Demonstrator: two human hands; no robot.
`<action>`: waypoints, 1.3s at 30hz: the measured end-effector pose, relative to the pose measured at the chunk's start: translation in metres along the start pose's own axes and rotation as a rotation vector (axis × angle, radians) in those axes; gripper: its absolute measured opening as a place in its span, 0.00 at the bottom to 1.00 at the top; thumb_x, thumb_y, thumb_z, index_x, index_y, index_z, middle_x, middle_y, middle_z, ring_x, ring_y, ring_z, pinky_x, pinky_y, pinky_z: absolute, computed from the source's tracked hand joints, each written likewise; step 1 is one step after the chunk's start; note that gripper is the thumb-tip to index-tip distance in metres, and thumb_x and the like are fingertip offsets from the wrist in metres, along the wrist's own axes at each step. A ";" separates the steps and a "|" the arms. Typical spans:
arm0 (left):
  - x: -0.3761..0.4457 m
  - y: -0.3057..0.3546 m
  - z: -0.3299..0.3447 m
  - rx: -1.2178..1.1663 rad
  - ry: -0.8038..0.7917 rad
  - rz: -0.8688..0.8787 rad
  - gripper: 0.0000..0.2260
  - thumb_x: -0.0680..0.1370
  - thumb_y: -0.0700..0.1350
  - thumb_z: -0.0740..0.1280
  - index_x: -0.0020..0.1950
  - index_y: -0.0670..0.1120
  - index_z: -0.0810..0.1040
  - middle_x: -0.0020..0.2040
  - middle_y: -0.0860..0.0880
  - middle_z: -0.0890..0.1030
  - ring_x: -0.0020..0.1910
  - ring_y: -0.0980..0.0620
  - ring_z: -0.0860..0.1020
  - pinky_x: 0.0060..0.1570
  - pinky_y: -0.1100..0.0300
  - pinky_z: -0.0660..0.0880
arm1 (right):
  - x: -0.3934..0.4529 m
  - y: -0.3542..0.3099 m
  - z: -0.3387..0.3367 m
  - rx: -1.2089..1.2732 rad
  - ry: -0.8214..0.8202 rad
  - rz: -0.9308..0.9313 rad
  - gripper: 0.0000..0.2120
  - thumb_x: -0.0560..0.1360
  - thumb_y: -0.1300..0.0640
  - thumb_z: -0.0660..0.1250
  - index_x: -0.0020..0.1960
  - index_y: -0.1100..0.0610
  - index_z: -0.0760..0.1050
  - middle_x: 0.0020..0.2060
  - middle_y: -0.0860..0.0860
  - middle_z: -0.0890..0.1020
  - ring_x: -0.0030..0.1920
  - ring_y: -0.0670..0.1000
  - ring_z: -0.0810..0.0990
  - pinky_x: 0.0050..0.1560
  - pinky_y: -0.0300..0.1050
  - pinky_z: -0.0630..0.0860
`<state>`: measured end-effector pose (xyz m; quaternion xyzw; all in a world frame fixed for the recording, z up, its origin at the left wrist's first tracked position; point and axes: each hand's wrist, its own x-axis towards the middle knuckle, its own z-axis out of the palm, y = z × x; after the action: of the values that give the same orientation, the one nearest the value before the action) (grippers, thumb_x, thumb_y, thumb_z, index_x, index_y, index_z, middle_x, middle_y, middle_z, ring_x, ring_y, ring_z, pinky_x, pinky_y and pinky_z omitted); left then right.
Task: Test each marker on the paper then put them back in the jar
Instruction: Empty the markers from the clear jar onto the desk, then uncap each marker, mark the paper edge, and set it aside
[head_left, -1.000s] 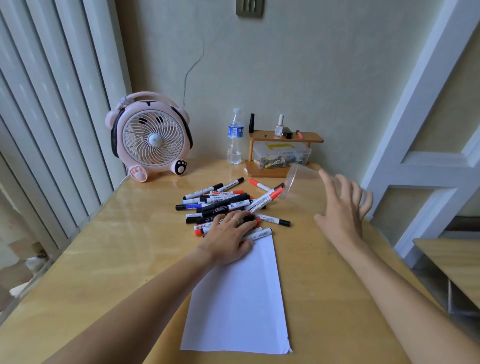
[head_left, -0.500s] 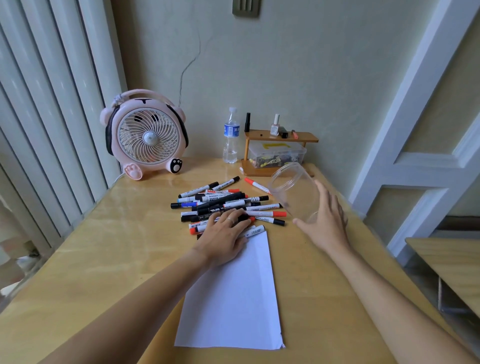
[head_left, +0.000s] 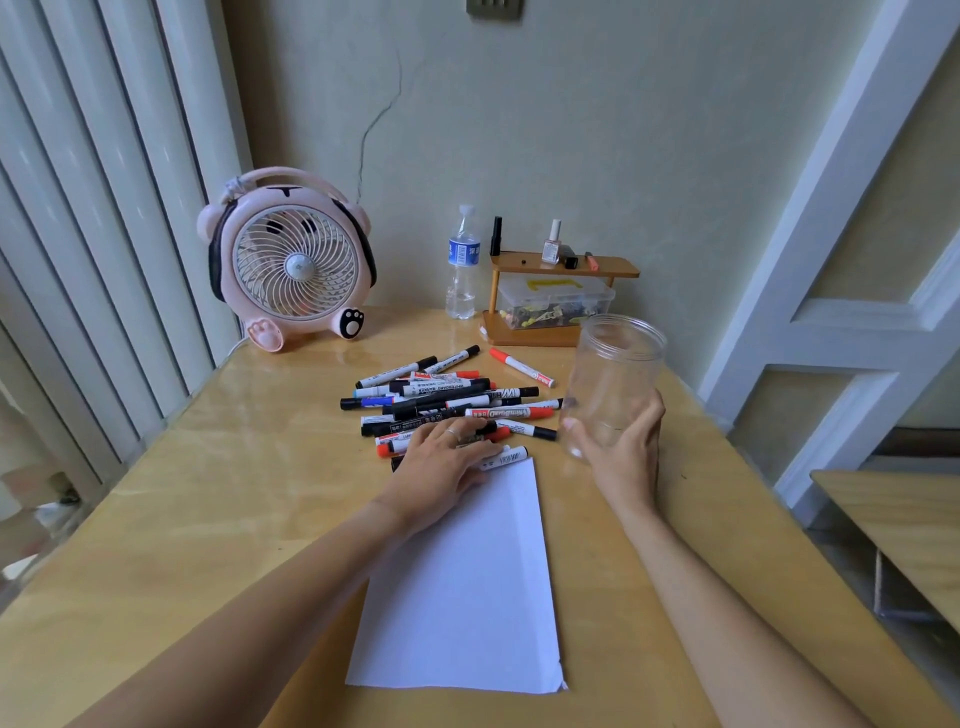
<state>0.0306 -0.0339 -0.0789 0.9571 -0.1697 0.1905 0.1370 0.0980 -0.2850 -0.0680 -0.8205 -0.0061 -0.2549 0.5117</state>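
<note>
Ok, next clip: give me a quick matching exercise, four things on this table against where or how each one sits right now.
Things:
1. jar
2. paper
3. markers
4. water bottle

States:
A. lying in a loose pile, partly under the left hand
B. flat on the table, blank
C. upright and empty, held by the right hand
D. standing at the back wall between the fan and the small shelf

Pairs: 1-C, 2-B, 3-A, 4-D
</note>
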 end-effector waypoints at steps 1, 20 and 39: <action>0.000 -0.001 -0.001 -0.005 -0.004 0.005 0.18 0.82 0.53 0.67 0.72 0.58 0.76 0.76 0.50 0.69 0.76 0.46 0.66 0.75 0.45 0.58 | 0.001 0.000 0.000 0.001 -0.011 -0.005 0.54 0.66 0.45 0.82 0.79 0.52 0.51 0.77 0.57 0.64 0.74 0.56 0.68 0.70 0.49 0.69; -0.035 -0.018 -0.019 -0.062 0.046 -0.052 0.18 0.77 0.52 0.61 0.66 0.58 0.78 0.70 0.52 0.72 0.71 0.48 0.68 0.68 0.46 0.66 | -0.130 -0.049 0.009 -0.734 -0.636 -0.469 0.40 0.74 0.28 0.43 0.72 0.52 0.69 0.73 0.50 0.68 0.75 0.54 0.65 0.72 0.54 0.61; -0.072 -0.015 -0.037 -0.012 0.237 -0.191 0.13 0.73 0.44 0.76 0.55 0.50 0.80 0.54 0.48 0.76 0.54 0.44 0.72 0.51 0.49 0.74 | -0.115 -0.060 -0.031 -0.677 -0.920 -0.565 0.35 0.74 0.26 0.46 0.68 0.47 0.68 0.68 0.41 0.67 0.72 0.46 0.62 0.69 0.46 0.58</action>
<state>-0.0380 0.0115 -0.0787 0.9389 -0.0615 0.2872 0.1794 -0.0313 -0.2534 -0.0561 -0.9291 -0.3605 0.0105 0.0821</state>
